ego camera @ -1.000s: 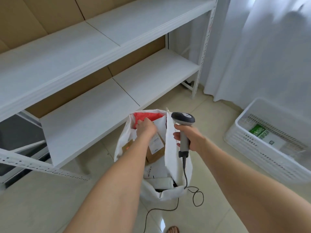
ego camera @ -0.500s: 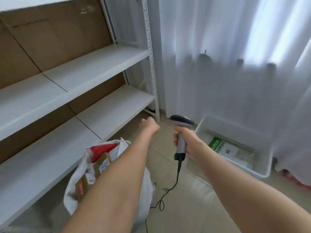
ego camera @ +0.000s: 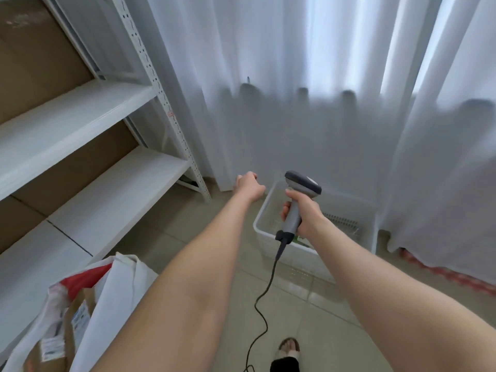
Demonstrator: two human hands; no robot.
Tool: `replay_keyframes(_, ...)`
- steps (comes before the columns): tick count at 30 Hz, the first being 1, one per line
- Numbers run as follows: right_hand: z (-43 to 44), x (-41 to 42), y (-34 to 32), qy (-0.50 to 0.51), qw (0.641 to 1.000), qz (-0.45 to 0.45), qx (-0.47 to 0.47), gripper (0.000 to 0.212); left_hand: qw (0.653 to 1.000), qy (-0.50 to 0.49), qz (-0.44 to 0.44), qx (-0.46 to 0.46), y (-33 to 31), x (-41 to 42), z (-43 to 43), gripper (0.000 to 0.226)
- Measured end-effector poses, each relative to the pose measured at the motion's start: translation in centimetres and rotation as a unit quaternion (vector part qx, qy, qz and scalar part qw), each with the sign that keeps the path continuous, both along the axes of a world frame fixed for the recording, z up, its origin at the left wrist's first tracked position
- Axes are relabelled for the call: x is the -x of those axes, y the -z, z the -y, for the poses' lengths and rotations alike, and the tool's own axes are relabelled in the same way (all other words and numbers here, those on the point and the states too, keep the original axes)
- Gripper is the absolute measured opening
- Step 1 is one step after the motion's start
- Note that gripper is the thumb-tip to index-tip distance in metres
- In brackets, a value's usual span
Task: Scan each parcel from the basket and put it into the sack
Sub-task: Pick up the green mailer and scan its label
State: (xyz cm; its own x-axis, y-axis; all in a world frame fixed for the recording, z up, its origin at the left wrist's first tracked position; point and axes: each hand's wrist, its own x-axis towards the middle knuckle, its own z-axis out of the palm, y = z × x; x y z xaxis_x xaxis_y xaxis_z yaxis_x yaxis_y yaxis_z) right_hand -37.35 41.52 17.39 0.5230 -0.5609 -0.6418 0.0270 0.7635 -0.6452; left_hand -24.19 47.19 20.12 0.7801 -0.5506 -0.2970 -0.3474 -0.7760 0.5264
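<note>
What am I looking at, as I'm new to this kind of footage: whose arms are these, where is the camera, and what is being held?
There is no machine: a person wears a wide-angle camera on the head, so this single view looks down along their arms. The right hand grips a grey handheld barcode scanner, its dark cable trailing to the beige tiled floor. The left hand, fingers curled, holds nothing and is stretched toward the white plastic basket by the white curtain. At lower left stands a white sack holding brown cardboard parcels. White metal shelves run along the left.
</note>
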Motion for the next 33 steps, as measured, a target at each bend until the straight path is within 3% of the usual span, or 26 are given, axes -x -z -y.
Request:
replay_keyframes(16,29.0,-1.5,13.9,0.163,0.977,-0.098,-0.099,0.016,0.987,0.117,-0.066,-0.085,16.1,-4.7,31.0,0.047)
replay_keyframes(23,36.9,-2.4,26.5,0.148,0.968,-0.147,-0.138,0.018,0.981,0.113,-0.094,-0.125,28.3,-5.9,38.6,0.048)
replay_keyframes(33,42.5,-4.4,48.6,0.124,0.955,-0.187,-0.192,0.015,0.961,0.147,-0.136,-0.192,51.3,-6.5,42.8,0.050)
